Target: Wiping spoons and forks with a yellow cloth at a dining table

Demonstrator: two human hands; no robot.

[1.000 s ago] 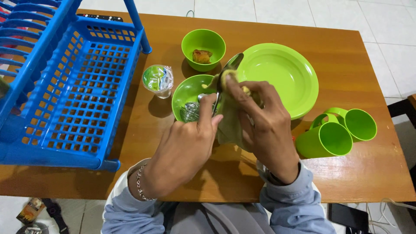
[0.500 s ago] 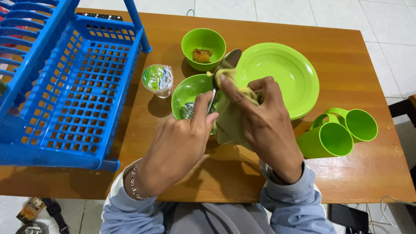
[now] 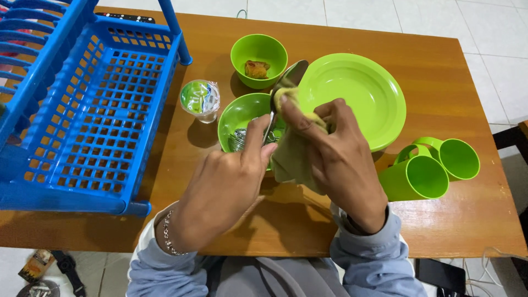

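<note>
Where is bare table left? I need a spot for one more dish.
Bare wood lies on the table right of the green plate and in front of the mugs. The blue rack basket holds nothing. Crowded around the bowls.

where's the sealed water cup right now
In the head view the sealed water cup stands on the wooden table, left of centre, between the blue dish rack and the near green bowl.
</note>
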